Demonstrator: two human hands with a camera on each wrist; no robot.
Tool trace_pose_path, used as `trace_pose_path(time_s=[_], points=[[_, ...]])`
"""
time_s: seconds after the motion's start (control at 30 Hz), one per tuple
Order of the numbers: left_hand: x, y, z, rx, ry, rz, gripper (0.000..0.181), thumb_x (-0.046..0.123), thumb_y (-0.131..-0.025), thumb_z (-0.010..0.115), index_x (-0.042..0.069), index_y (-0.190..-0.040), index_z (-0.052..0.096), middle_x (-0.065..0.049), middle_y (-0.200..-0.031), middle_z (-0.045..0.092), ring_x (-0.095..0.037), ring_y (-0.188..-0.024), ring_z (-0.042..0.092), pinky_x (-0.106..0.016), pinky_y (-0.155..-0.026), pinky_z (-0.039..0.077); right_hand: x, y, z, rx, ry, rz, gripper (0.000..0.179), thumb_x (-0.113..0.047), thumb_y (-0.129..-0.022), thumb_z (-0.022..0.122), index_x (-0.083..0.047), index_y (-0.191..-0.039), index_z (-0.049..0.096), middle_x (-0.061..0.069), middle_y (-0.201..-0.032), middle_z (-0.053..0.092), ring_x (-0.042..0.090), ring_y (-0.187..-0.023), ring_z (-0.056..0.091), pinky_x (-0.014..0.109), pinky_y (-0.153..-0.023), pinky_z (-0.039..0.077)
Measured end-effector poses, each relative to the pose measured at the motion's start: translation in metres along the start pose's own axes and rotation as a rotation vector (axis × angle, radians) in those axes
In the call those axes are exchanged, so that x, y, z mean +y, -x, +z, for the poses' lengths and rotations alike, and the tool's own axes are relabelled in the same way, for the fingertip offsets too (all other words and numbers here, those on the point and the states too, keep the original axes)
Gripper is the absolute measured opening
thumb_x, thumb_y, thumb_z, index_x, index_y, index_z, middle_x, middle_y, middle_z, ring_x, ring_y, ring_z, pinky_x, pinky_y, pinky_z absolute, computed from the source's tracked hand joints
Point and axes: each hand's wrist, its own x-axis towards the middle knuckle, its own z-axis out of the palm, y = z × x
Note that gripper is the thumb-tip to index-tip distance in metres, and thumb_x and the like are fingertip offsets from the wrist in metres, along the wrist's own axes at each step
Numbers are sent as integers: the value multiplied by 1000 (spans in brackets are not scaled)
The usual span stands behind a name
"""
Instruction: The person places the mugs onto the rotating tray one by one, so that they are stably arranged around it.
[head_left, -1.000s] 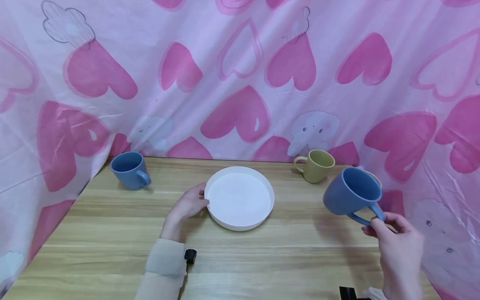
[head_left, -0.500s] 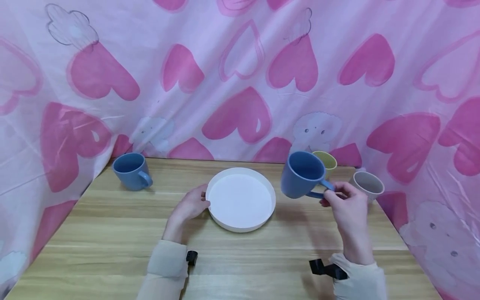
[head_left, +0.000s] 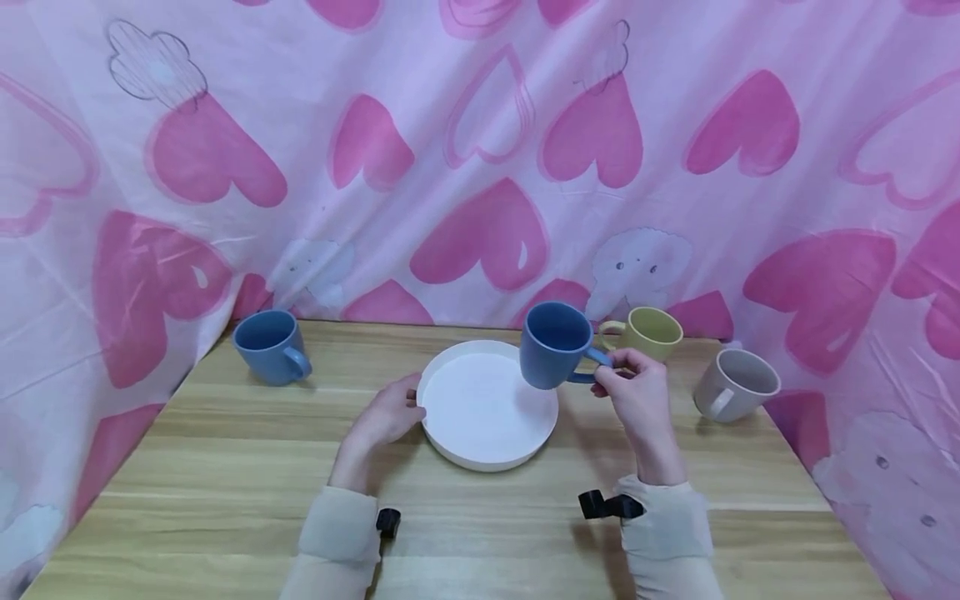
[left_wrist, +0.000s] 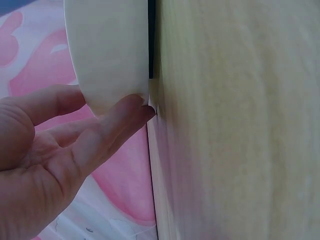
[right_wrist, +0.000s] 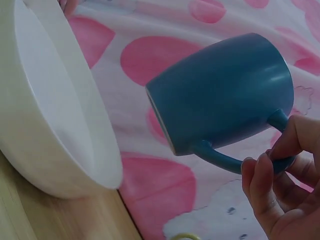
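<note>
My right hand (head_left: 639, 398) pinches the handle of a blue mug (head_left: 549, 357), which hangs in the air over the right rear rim of a round white plate (head_left: 480, 417) with raised sides. In the right wrist view the mug (right_wrist: 225, 95) is apart from the plate (right_wrist: 102, 150), its base turned toward it. My left hand (head_left: 388, 414) holds the plate's left edge. The left wrist view shows the thumb at the upper rim and fingertips (left_wrist: 132, 102) at the lower edge of the plate's wall (left_wrist: 110, 55).
A second blue mug (head_left: 268, 350) stands at the back left of the wooden table (head_left: 480, 533). To the back right are a yellow mug (head_left: 655, 333), partly behind my right hand, and a grey mug (head_left: 735, 387). A pink heart-patterned cloth (head_left: 480, 108) hangs behind.
My right hand has carried the blue mug leftward from the right side to over the plate's edge, uncovering the grey mug. The left hand stays at the plate.
</note>
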Motion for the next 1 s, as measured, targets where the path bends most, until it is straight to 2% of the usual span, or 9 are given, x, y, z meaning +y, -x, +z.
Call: trace_pose_path(time_s=[0.13, 0.3, 0.43, 0.57, 0.77, 0.9, 1.0], points=[[0, 1, 2, -1, 10, 2, 56, -6, -87, 57, -4, -141, 45, -23, -122, 61, -34, -115, 58, -44, -94, 49, 9, -6, 10, -34, -2, 13, 11, 9, -82, 58, 8, -92, 61, 14, -84, 62, 13, -57, 62, 26, -60, 57], [-2, 2, 7, -6, 49, -9, 55, -7, -87, 57, -4, -141, 46, -23, -120, 61, -33, -113, 59, -40, -89, 53, 19, -13, 15, -72, 53, 63, 13, 4, -84, 60, 7, -97, 62, 15, -87, 62, 14, -61, 63, 25, -64, 57], [-3, 2, 6, -5, 92, -15, 57, -9, -86, 55, -6, -141, 44, -25, -119, 60, -35, -113, 59, -36, -84, 55, 26, -24, 23, -109, 70, 45, 14, 4, -84, 60, 9, -96, 62, 13, -85, 62, 13, -60, 62, 24, -62, 56], [-3, 3, 3, 1, 101, -14, 58, -10, -86, 55, -7, -142, 42, -27, -121, 59, -36, -114, 58, -36, -83, 56, 34, -34, 34, -141, 79, 29, 14, 3, -84, 61, 9, -96, 62, 12, -83, 63, 14, -61, 63, 25, -62, 56], [-3, 3, 2, -11, 154, -38, 59, -10, -88, 54, -9, -144, 37, -29, -124, 57, -37, -116, 57, -36, -84, 56, 42, -43, 48, -177, 75, 60, 13, 1, -86, 61, 6, -98, 62, 10, -81, 64, 17, -65, 63, 26, -66, 56], [-3, 2, 3, -16, 157, -43, 61, -9, -88, 55, -10, -146, 33, -30, -125, 56, -37, -116, 57, -35, -84, 56, 46, -49, 55, -194, 52, 74, 9, 2, -86, 61, 5, -95, 62, 13, -82, 64, 18, -64, 64, 28, -66, 57], [-3, 1, 3, -17, 166, -48, 62, -10, -88, 55, -11, -146, 32, -31, -125, 55, -38, -117, 56, -36, -84, 56, 49, -55, 62, -222, 61, 93, 13, 1, -88, 60, 7, -99, 62, 14, -87, 63, 20, -66, 65, 30, -68, 58]])
